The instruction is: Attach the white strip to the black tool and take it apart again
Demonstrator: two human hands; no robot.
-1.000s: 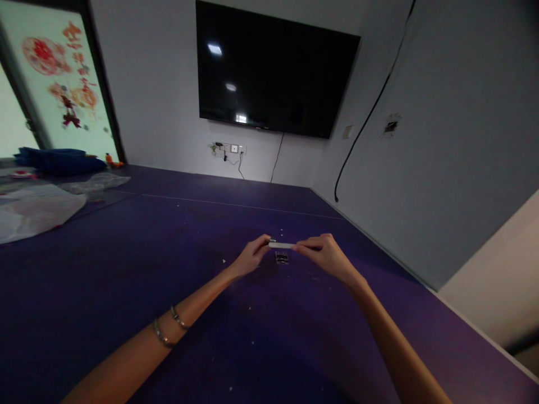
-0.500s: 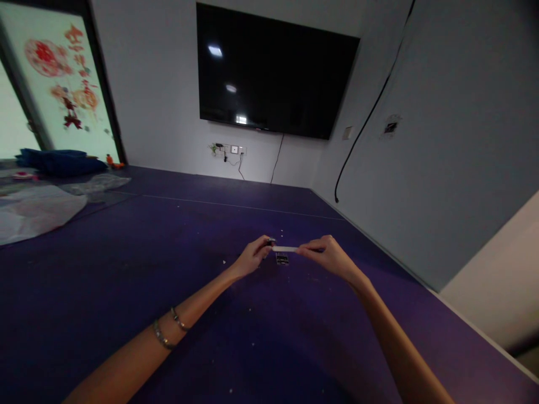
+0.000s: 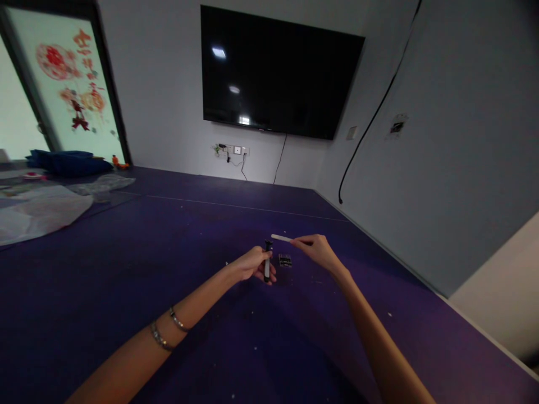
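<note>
Turned near-vert. vs. prev.: tool [image 3: 266, 270], head up, gripped in half-curled L hand [image 3: 255, 262]; stick [image 3: 280, 238], pointing left, pinched by R hand [image 3: 319, 251].

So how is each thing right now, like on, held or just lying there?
TV: screen dark, up on the wall
Dark-and-pale tool: held nearly upright in the left grip
White stick: held by one end in the right grip
Small dark object: lying on the purple surface
Black cable: hanging, lower end loose
Blue cloth: bunched up
</note>
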